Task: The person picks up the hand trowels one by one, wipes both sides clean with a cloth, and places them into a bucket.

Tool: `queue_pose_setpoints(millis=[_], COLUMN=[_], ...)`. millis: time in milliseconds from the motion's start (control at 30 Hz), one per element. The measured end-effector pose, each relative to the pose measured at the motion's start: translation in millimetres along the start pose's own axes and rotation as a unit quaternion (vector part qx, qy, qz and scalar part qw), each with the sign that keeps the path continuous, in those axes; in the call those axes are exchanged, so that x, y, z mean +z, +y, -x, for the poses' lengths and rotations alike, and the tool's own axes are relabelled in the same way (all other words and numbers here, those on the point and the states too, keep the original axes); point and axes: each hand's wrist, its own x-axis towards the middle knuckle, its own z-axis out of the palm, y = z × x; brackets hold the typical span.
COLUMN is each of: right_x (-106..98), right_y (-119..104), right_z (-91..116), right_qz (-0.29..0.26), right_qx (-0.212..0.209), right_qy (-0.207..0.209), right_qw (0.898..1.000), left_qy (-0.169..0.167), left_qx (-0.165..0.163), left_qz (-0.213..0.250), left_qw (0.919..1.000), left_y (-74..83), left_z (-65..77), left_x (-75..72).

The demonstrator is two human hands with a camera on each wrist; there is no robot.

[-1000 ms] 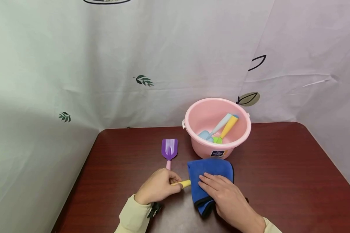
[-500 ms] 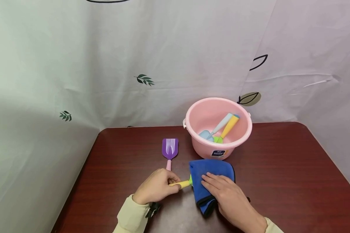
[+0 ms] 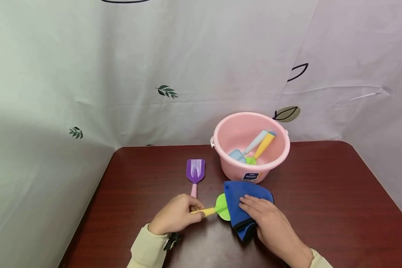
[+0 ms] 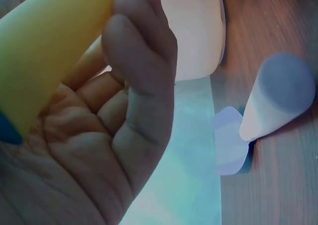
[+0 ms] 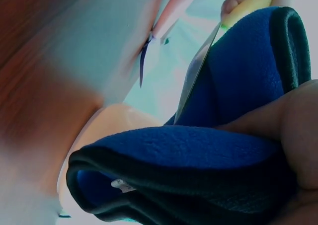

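Note:
In the head view my left hand (image 3: pixel 177 215) pinches the yellow handle of a toy shovel (image 3: pixel 206 212). This handle (image 4: pixel 54 46) fills the upper left of the left wrist view and ends in blue. The shovel's round green blade (image 3: pixel 222 207) points right, its far part hidden by a folded blue cloth (image 3: pixel 236 203) with black edging. My right hand (image 3: pixel 274 227) holds the cloth, fingers lying over its top. In the right wrist view the thumb reaches between the folds of the cloth (image 5: pixel 243 66), beside the blade's thin edge.
A pink bucket (image 3: pixel 229 126) stands behind the cloth. Inside it lean a light blue shovel (image 3: pixel 254 142) and a yellow-handled green one (image 3: pixel 264 144). A purple shovel (image 3: pixel 195 171) with a pink handle lies left of the bucket on the dark red table (image 3: pixel 137 175). A patterned curtain (image 3: pixel 194 67) hangs behind.
The cloth and right hand have shifted right, while my left hand has moved slightly left with the shovel. Much of the green blade now shows; a second ago only the yellow handle did.

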Motion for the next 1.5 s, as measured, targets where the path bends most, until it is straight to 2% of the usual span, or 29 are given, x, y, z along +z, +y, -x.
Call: queue_pose_setpoints(millis=[233,467,667,800,933,1167,1333,1500], right_x=[-2,-5,-9,-13,-16,-21,-22,-22], right_y=[7,12,15,16,16,19,19,18], right_z=[4,7,10,11,11,10,10,7], right_qz=[-0.007,-0.038,-0.04,-0.044,-0.06,-0.075,-0.08,-0.085], right_qx=[0.028,0.034,0.072,0.097,0.111,0.112,0.121,0.117], right_qy=[0.022,0.044,0.035,0.034,0.052,0.084,0.072,0.078], right_qw=[0.999,0.998,0.996,0.994,0.991,0.987,0.987,0.986], left_qy=[0.003,0.009,0.028,0.052,0.079,0.106,0.114,0.102], left_qx=[-0.001,-0.012,-0.027,-0.029,-0.019,0.01,0.027,0.027], left_qz=[0.011,0.031,0.038,0.02,-0.006,-0.021,-0.025,-0.003], left_qw=[0.9999,0.9994,0.9985,0.998,0.9967,0.9941,0.9928,0.9944], left_y=[-4.6,-11.7,-17.2,-19.9,-21.8,-23.1,-23.8,-23.3], left_z=[2.9,6.4,8.7,9.7,10.3,10.8,9.2,9.2], left_x=[-3.4,-4.3,-5.9,-7.6,-7.8,-3.7,-0.4,2.7])
